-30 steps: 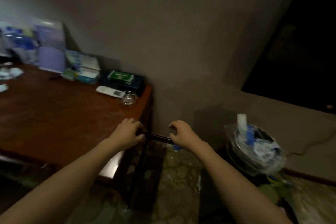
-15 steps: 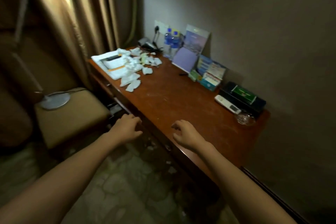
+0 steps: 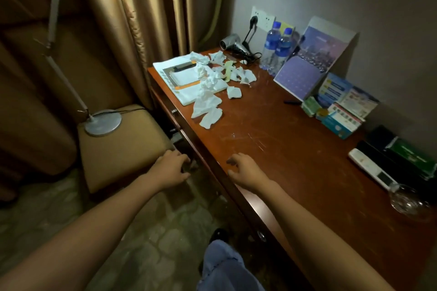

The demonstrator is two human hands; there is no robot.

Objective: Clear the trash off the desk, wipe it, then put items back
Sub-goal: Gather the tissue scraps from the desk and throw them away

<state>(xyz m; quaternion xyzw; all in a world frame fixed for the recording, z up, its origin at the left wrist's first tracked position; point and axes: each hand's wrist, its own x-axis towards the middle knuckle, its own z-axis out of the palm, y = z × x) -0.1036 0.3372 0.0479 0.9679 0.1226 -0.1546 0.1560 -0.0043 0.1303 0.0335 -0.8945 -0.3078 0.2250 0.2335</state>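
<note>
Crumpled tissues (image 3: pixel 208 92) all on far end of desk (image 3: pixel 272 144), none cleared; wiping, putting back not begun; my left hand (image 3: pixel 171 168), right hand (image 3: pixel 246 170) loosely curled, empty, well short of trash.

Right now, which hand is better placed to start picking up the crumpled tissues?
Probably the right hand: it is already over the desk, with bare wood between it and the crumpled tissues. The left hand hangs off the desk edge, above the stool.

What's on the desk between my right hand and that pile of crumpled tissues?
Nothing: in the head view, only bare scratched desk lies between the right hand and the crumpled tissues.
</note>
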